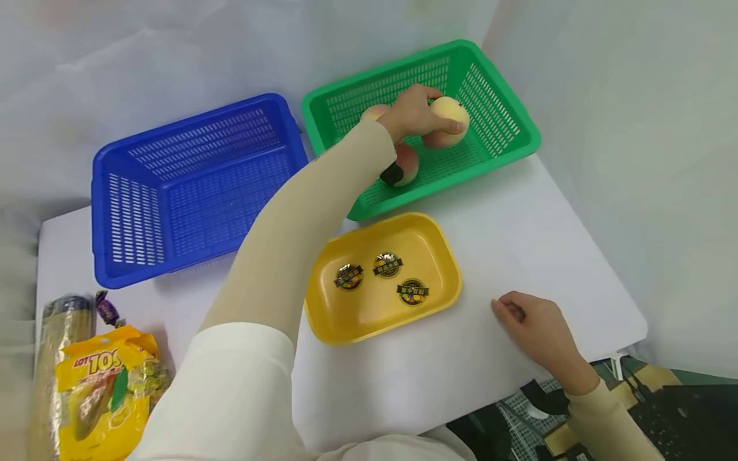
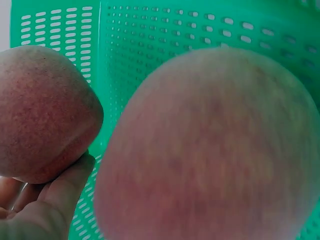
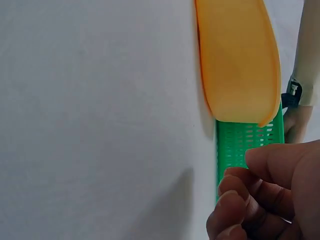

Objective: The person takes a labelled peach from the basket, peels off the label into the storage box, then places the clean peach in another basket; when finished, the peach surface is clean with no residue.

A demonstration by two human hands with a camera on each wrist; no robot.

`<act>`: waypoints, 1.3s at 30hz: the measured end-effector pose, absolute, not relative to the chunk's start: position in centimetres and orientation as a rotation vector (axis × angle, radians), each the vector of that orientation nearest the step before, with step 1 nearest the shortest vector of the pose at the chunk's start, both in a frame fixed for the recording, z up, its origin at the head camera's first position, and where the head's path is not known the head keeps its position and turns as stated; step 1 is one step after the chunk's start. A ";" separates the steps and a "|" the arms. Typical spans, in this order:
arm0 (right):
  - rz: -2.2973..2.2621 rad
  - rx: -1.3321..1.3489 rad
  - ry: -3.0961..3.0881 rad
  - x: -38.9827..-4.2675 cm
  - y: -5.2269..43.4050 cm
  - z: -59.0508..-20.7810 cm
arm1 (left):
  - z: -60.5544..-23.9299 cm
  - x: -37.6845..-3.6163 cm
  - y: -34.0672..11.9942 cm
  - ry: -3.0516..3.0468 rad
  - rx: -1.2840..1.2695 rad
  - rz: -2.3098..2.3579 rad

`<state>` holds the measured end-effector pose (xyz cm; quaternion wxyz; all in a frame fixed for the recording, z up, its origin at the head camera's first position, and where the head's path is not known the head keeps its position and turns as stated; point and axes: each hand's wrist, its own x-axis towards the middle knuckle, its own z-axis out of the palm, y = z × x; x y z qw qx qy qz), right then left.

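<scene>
Inside the green basket (image 1: 423, 186), my left hand (image 1: 412, 114) grips a yellow-and-pink peach (image 1: 451, 110), its thumb across the near side. The same peach (image 2: 40, 112) is at the left of the left wrist view, with fingers beneath it. Another peach (image 2: 210, 150) looms close to that camera. Two more peaches, one behind my wrist (image 1: 375, 112) and one in front (image 1: 408, 163), lie partly hidden in the basket. My right hand (image 1: 536, 326) is over the white table to the right of the yellow tray (image 1: 369, 326), fingers loosely curled and holding nothing.
Three round dark labels (image 1: 387, 264) lie in the yellow tray. A blue basket (image 1: 202, 211) stands at the left. On the table's left side are a yellow snack bag (image 1: 104, 397), a purple-wrapped sweet (image 1: 107, 309) and a clear-wrapped roll (image 1: 60, 346).
</scene>
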<state>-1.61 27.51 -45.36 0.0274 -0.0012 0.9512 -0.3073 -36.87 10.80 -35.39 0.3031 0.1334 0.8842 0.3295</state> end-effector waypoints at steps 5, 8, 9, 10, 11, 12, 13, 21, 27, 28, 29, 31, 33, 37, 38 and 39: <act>-0.937 0.026 2.918 -1.3 27.2 -45.5 | -36.2 -36.4 11.1 2.284 0.392 0.876; -0.934 0.030 2.888 -1.2 27.3 -45.5 | -36.5 -36.2 11.3 2.273 0.369 0.844; -0.935 0.027 2.879 -1.1 27.4 -45.5 | -36.5 -36.1 11.3 2.274 0.356 0.826; -0.937 0.021 2.873 -1.1 27.4 -45.5 | -36.5 -36.0 11.3 2.271 0.349 0.808; -0.937 0.015 2.870 -1.1 27.5 -45.6 | -36.5 -35.9 11.2 2.272 0.350 0.780; -0.932 0.012 2.873 -1.1 27.5 -45.7 | -36.5 -35.8 11.2 2.265 0.358 0.758; -0.928 0.008 2.881 -1.1 27.5 -45.9 | -36.5 -35.7 11.3 2.257 0.372 0.740; -0.936 -0.001 2.898 -1.7 27.8 -46.8 | -36.5 -35.3 11.6 2.223 0.452 0.646; -0.929 -0.053 2.867 -2.4 28.1 -47.1 | -37.4 -35.6 11.6 2.246 0.483 0.563; -0.920 -0.064 2.858 -2.5 28.1 -47.2 | -37.6 -35.7 11.6 2.249 0.484 0.555; -0.909 -0.071 2.851 -2.7 28.1 -47.3 | -37.8 -35.8 11.6 2.254 0.486 0.547; -0.892 -0.076 2.845 -3.0 28.2 -47.5 | -38.1 -35.9 11.6 2.269 0.498 0.530; -0.880 -0.099 2.841 -3.7 28.5 -47.8 | -38.1 -36.1 11.2 2.293 0.497 0.500; -0.861 -0.129 2.827 -5.2 29.1 -48.1 | -37.0 -36.5 10.2 2.316 0.477 0.460; -0.855 -0.134 2.820 -5.5 29.2 -48.1 | -36.6 -36.7 10.0 2.326 0.472 0.463; -0.852 -0.136 2.812 -5.8 29.4 -48.1 | -36.2 -36.7 9.7 2.329 0.462 0.473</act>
